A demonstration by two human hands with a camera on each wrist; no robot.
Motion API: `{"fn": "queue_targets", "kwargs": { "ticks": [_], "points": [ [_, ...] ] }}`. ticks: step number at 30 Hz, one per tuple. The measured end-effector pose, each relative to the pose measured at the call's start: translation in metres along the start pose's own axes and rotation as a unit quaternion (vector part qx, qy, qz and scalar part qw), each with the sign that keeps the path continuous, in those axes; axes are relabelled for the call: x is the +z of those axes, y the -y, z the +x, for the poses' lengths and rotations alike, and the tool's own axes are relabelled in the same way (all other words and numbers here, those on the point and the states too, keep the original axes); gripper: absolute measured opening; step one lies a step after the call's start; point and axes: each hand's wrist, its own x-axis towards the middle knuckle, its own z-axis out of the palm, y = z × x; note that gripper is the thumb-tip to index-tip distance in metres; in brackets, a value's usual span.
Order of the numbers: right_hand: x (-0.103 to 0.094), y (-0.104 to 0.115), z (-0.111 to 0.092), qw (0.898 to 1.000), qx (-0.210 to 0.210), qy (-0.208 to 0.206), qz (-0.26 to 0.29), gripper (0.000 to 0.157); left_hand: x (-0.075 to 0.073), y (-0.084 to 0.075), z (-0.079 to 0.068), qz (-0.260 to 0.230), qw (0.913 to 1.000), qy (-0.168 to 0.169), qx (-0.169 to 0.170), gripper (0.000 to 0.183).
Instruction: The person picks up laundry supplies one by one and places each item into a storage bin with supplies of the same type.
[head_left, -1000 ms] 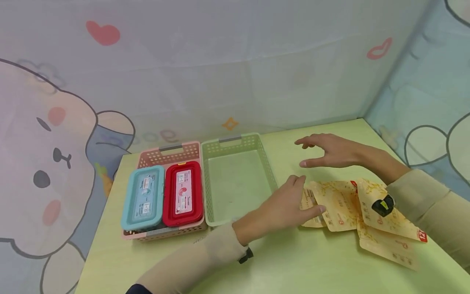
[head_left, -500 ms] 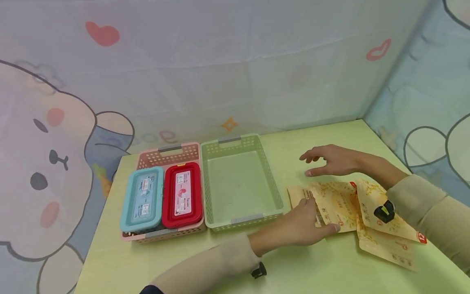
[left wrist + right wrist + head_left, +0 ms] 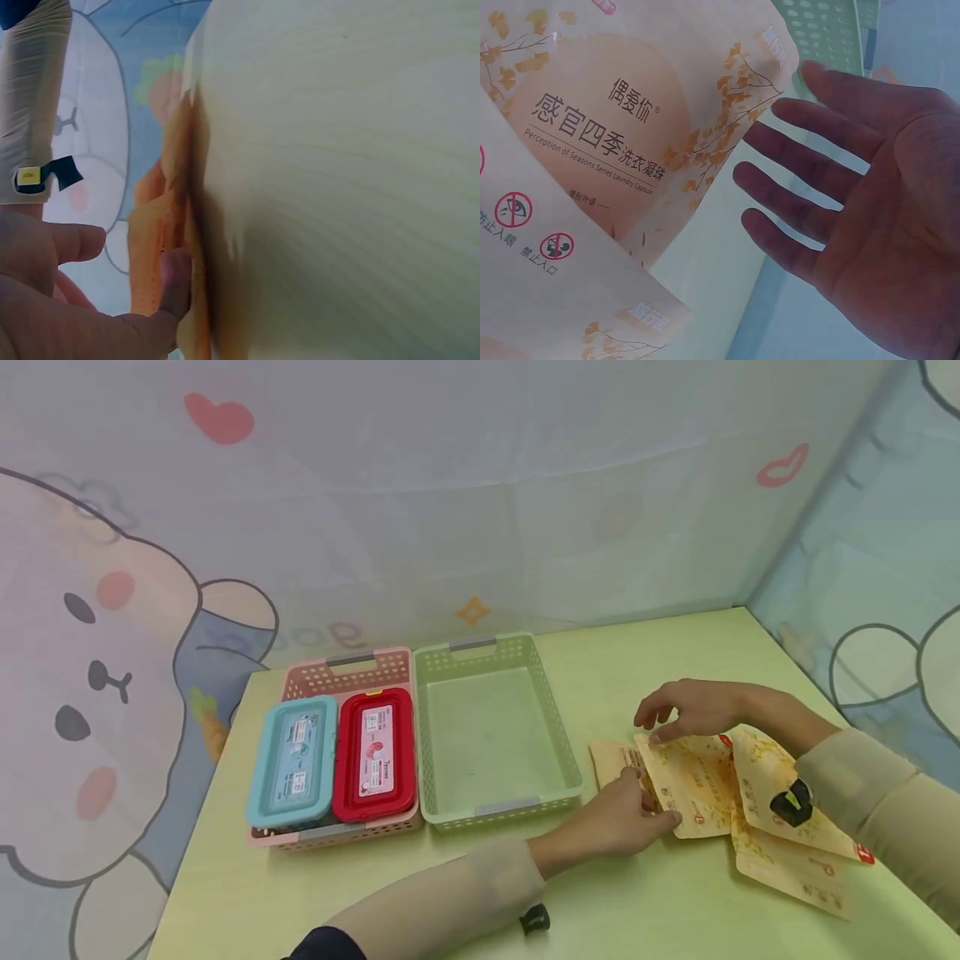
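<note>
Pouches (image 3: 697, 789) lie by 2 hands (image 3: 618, 818) (image 3: 693, 707), left thumb outstretched, right fingers (image 3: 651, 704) curved.

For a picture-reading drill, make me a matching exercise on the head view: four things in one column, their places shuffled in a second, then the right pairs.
Things
1. Light blue box
2. Red box
3. Green basket
4. Yellowish pouches

Places in the picture
A. Overlapping, on the right part of the table
B. Between the light blue box and the green basket
C. Farthest left of the four
D. Alongside the pink basket, on its right

Pairs: 1-C; 2-B; 3-D; 4-A
</note>
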Motion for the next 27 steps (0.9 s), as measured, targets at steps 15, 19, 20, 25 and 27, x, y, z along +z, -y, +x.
{"fn": "queue_targets", "kwargs": {
  "ticks": [15, 19, 20, 25, 27],
  "points": [
    [0.003, -0.006, 0.001, 1.000, -0.009, 0.020, -0.003, 0.017, 0.006, 0.007, 0.020, -0.059, 0.9977, -0.019, 0.029, 0.016],
    [0.003, -0.002, 0.001, 1.000, -0.011, 0.017, 0.001, 0.013, 0.007, 0.006, 0.021, -0.066, 0.9972, -0.017, 0.032, 0.016],
    [0.002, -0.001, 0.002, 1.000, -0.010, 0.018, 0.001, 0.013, 0.008, 0.007, 0.021, -0.067, 0.9971, -0.018, 0.032, 0.015],
    [-0.001, 0.001, 0.001, 1.000, -0.004, 0.017, -0.011, 0.015, 0.009, 0.005, 0.022, -0.090, 0.9951, -0.029, 0.028, 0.015],
    [-0.003, 0.001, -0.001, 1.000, -0.003, 0.016, -0.017, 0.015, 0.010, 0.003, 0.022, -0.098, 0.9942, -0.035, 0.026, 0.014]
  ]
}}
